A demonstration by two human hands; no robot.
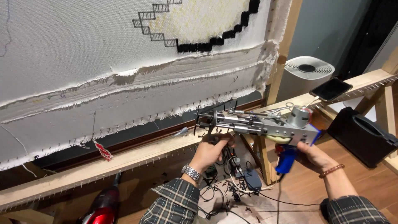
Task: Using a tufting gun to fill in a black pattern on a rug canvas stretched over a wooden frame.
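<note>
Right now my left hand (213, 150) is closed around the front grip of the tufting gun (259, 124), while my right hand (311, 154) grips its blue handle from below. So the gun lies level between both hands, near the wooden frame (124, 159), below the stretched cloth (83, 54).

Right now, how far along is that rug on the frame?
Done: a black stepped border and pale yellow fill show on the stretched cloth; another stepped stretch is only drawn. In hand: the tufting gun is off the cloth, left hand under its front, right hand at the blue handle. Left: most of the cloth looks bare.
</note>
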